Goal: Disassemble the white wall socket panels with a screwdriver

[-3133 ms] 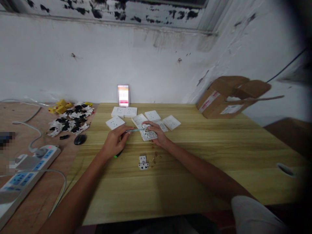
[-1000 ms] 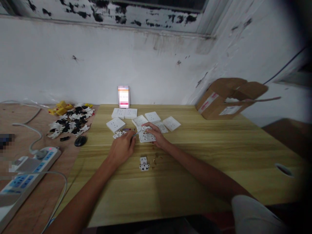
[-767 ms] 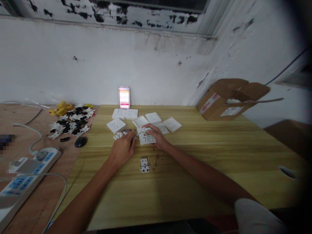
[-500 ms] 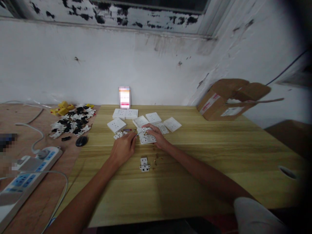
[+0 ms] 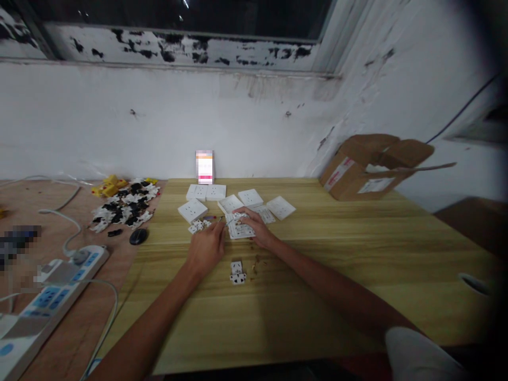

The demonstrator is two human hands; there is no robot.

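Left hand (image 5: pixel 208 246), mine: fingers drawn narrow round a slim tool (image 5: pixel 229 221); handle hidden in my grip, shaft pointing right, toward the open socket. Whether the tip touches, I cannot tell.

Right hand (image 5: pixel 257 227), mine: clasping the open socket (image 5: pixel 242 231) by its right side, inner parts facing up. It sits between my two hands, over the middle of the table (image 5: pixel 317 301); lifted or resting, I cannot tell.

Near my left hand: a cluster of white inserts (image 5: pixel 197 227), partly covered by the hand; a second tool (image 5: pixel 209 217), reddish handle, lying just behind.

Beyond my hands: two sockets (image 5: pixel 216 192), side by side, before an upright phone (image 5: pixel 205 168) with lit screen; a third socket (image 5: pixel 192 210), left; a shallow shell (image 5: pixel 230 203); a fourth socket (image 5: pixel 250 198); a plate (image 5: pixel 281 208), right.

Nearer me: one loose insert (image 5: pixel 238 273), white, dark slots; beside it, small brass bits (image 5: pixel 254 266).

Left of the table: yellow parts (image 5: pixel 110 185); scrap pile (image 5: pixel 123 207), black and white; black mouse (image 5: pixel 138 236); power strip (image 5: pixel 63 296), plug fitted.

Right rear: one carton (image 5: pixel 359 168), flaps up.
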